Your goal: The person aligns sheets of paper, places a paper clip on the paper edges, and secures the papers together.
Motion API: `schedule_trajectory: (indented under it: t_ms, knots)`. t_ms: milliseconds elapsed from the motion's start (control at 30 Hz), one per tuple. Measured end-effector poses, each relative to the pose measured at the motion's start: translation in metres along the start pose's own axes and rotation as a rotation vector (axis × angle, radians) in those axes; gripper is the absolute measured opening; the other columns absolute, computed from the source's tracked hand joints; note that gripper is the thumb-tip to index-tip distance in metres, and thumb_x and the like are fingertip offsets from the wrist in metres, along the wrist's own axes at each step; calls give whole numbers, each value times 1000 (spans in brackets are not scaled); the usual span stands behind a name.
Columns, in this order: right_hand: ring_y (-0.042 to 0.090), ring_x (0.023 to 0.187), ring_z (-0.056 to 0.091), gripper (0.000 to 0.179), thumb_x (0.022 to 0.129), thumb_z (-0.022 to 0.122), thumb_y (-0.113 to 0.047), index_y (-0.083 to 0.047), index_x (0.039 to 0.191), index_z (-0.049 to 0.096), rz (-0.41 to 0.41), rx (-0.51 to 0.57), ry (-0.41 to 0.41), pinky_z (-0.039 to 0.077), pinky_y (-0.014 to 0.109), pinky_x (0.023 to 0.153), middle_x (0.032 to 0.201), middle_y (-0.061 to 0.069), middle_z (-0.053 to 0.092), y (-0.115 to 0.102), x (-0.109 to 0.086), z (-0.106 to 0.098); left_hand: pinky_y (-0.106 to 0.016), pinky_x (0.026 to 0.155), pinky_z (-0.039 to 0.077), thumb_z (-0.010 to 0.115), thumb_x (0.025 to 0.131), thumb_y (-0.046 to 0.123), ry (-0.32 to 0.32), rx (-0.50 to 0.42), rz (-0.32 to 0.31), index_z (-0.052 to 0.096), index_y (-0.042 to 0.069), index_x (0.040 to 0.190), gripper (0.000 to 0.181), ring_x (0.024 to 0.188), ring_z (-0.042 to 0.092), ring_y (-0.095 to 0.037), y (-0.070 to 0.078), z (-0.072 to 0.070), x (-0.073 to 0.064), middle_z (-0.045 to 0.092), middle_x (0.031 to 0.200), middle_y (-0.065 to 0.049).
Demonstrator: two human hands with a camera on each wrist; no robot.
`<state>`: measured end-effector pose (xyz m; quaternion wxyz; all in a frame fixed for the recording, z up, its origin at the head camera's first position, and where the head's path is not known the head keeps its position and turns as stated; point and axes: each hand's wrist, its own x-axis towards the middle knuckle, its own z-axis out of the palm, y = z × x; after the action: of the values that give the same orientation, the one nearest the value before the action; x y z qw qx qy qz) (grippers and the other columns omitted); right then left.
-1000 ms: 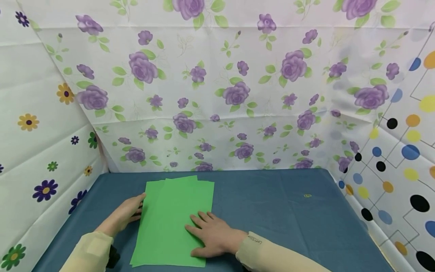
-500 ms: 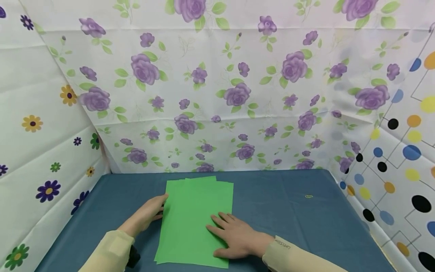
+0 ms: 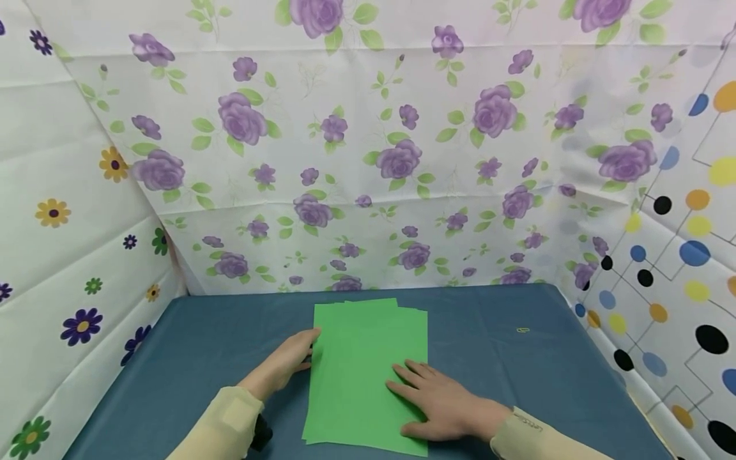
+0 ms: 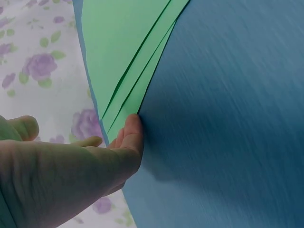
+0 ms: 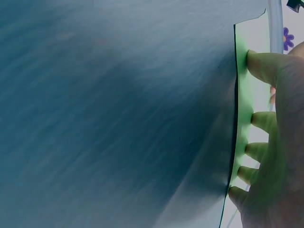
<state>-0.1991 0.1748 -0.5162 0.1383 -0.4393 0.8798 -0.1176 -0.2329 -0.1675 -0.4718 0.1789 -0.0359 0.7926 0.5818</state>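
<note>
Several overlapping sheets of green paper (image 3: 362, 377) lie in a slightly fanned stack on the blue-covered table. My right hand (image 3: 439, 402) rests on the right part of the stack with fingers spread, and in the right wrist view its fingertips press on the green paper (image 5: 244, 109) just inside the edge. On the other side, my left hand (image 3: 284, 361) touches the stack's left edge with fairly straight fingers. The left wrist view shows this hand (image 4: 95, 161) with its fingertips against the paper edge, where the staggered sheets (image 4: 137, 71) show as separate layers.
A small yellow paper clip (image 3: 522, 330) lies on the blue tablecloth (image 3: 489, 364) to the right. Behind the table hangs a white curtain with purple flowers (image 3: 368, 160). Patterned cloths also hang on the left (image 3: 52, 255) and right (image 3: 690, 287) sides.
Both hands have moved to the right together, and the green paper stack has slid right with them from the left part of the table toward the middle. The paper clip has stayed in place.
</note>
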Motion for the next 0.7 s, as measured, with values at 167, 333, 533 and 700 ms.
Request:
schedule_trajectory:
  t_ms: [167, 333, 533, 700]
  knots:
    - [39, 154, 16, 75, 103, 46, -64, -26, 164, 27, 13, 26, 15, 28, 63, 117, 170, 10, 17, 9, -16, 2, -58, 112, 39, 43, 109, 49, -14, -12, 5, 24, -5, 159, 76, 145, 30, -49, 3, 14, 4, 18, 163, -31]
    - [40, 153, 17, 74, 102, 48, -63, -26, 164, 28, 24, 40, 37, 29, 65, 115, 170, 10, 18, 17, -29, 3, -58, 112, 38, 44, 109, 51, -38, -38, 13, 24, -5, 159, 78, 145, 30, -49, 6, 25, 7, 20, 162, -31]
    - [40, 154, 15, 76, 101, 50, -64, -27, 164, 28, 60, 67, 61, 29, 68, 114, 170, 9, 18, 24, -39, 4, -58, 113, 37, 46, 108, 51, -66, -76, 23, 23, -5, 160, 79, 145, 29, -49, 10, 33, 9, 20, 162, -31]
    - [41, 153, 17, 76, 102, 52, -60, -20, 163, 31, 224, 212, 194, 28, 70, 114, 168, 14, 20, 24, -40, -1, -58, 113, 38, 45, 109, 48, -60, -100, 20, 23, -6, 159, 77, 145, 29, -49, 10, 33, 11, 23, 161, -32]
